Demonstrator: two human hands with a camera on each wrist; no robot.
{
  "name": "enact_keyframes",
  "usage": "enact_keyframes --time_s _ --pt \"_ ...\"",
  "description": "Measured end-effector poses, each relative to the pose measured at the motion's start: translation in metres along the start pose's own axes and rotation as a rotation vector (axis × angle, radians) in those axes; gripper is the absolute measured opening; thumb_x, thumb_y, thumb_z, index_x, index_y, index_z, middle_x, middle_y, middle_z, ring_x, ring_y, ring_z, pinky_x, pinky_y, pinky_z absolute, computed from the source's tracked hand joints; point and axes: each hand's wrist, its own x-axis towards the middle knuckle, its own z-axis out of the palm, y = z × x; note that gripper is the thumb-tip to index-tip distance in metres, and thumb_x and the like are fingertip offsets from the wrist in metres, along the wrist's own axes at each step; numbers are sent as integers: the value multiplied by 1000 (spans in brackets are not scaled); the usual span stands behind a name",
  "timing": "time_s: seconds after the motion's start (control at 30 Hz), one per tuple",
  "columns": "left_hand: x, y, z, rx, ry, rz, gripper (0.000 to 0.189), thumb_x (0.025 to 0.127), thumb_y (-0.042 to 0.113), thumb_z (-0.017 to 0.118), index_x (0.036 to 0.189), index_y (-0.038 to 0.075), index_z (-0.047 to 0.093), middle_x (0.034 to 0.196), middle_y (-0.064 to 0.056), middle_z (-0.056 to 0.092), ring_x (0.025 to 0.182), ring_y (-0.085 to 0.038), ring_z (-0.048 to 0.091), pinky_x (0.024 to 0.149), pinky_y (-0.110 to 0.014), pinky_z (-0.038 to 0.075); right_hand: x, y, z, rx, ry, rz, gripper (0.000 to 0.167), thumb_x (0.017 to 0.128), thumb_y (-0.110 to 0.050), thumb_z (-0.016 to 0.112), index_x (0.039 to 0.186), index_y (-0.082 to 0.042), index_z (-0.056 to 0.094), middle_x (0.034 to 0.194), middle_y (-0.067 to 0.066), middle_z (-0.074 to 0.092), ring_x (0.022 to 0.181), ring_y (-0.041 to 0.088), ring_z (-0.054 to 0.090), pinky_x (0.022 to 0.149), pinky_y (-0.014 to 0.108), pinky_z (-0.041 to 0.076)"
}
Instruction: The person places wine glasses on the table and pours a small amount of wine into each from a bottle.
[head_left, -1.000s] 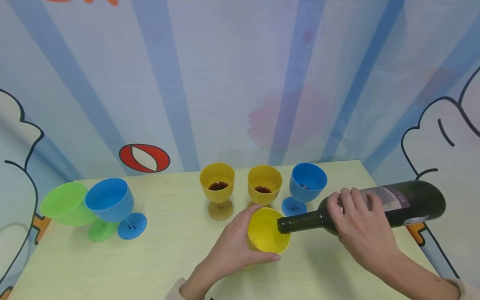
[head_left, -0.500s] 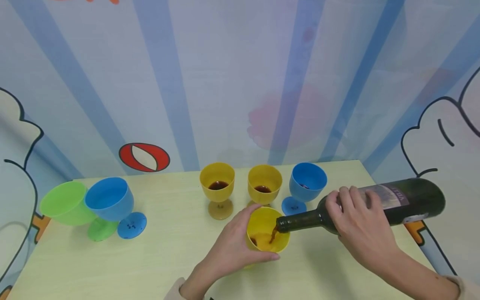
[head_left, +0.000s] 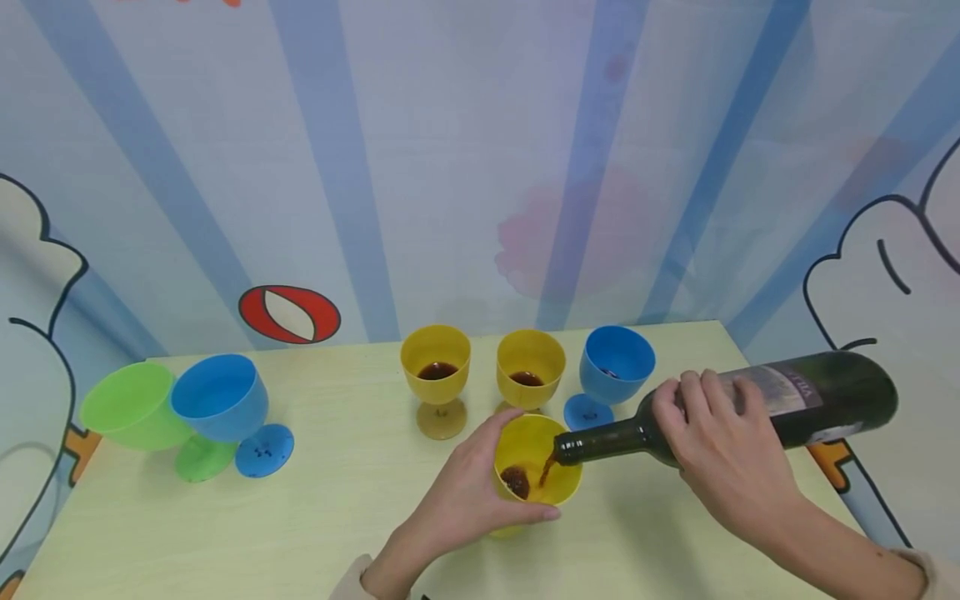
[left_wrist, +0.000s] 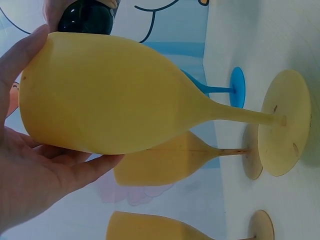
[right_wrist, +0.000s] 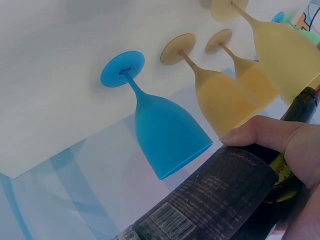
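My left hand [head_left: 468, 492] grips a yellow goblet [left_wrist: 115, 95] round its bowl, near the rim. A dark glass wine bottle [head_left: 832, 398] lies tilted in my right hand [head_left: 731, 458], which holds it by the shoulder and label. Its mouth is over the right side of the goblet's rim, and a thin stream of dark liquid [head_left: 546, 471] runs down inside. A small dark pool with froth has gathered at the left of the bowl. In the left wrist view the goblet's foot appears close to the table; whether it touches cannot be told.
Behind my hands stand two yellow goblets [head_left: 435, 390] holding dark liquid and a blue goblet [head_left: 617, 392] with a little in it. At the table's left are a green goblet [head_left: 135, 425] and another blue one. A printed cloth backdrop [head_left: 450, 167] rises behind the table [head_left: 337, 500].
A stream of dark liquid has started from the bottle's mouth, and a pool has formed and grown in the goblet. The bottle's base has risen slightly; the left hand stays in place.
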Motion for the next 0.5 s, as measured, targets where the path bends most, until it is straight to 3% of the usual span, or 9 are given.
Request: enact_keyframes --time_s 0.5 --pt "0 -1 -2 -10 5 3 94 63 47 80 137 12 34 134 -1 43 118 -19 43 100 -44 35 1 0 -1 -8 10 -2 78 43 -22 90 101 4 46 92 27 50 84 40 48 76 58 42"
